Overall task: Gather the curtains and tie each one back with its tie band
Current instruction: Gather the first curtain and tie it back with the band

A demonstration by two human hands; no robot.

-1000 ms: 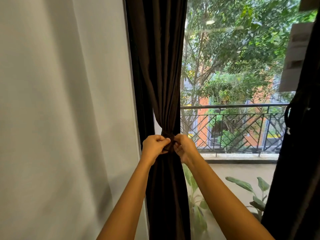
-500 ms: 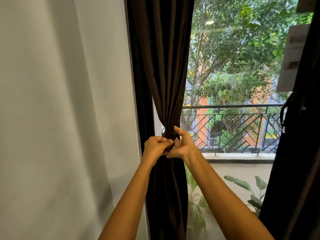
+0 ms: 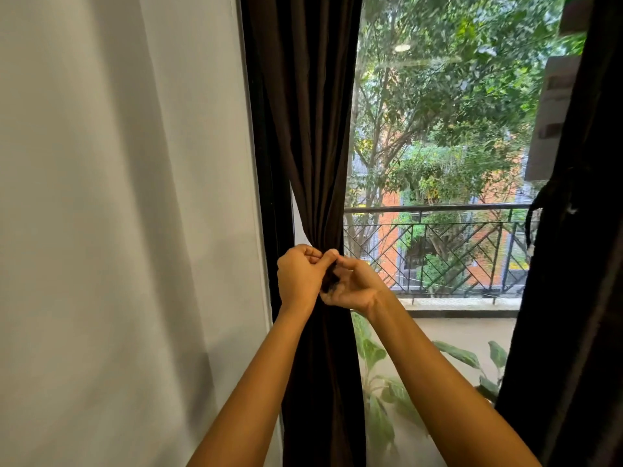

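Observation:
A dark brown curtain [image 3: 303, 129] hangs gathered into a narrow bunch at the window's left side. At its waist sits a dark tie band [image 3: 328, 281], mostly hidden between my hands. My left hand [image 3: 300, 278] is curled in a fist on the band's left part, thumb pointing right. My right hand [image 3: 354, 288] pinches the band from the right, fingers curled. A second dark curtain [image 3: 573, 298] fills the right edge, with a dark tie band loop [image 3: 534, 217] hanging at its left side.
A white wall [image 3: 118, 230] takes up the left half. Behind the glass lie a balcony railing [image 3: 438, 244], trees and an orange building. Leafy potted plants [image 3: 381, 392] stand low behind the pane, between the two curtains.
Both hands have stayed at the curtain's waist and risen slightly. The right hand's index finger, stretched out half a second ago, is curled back onto the band. The view has shifted a little.

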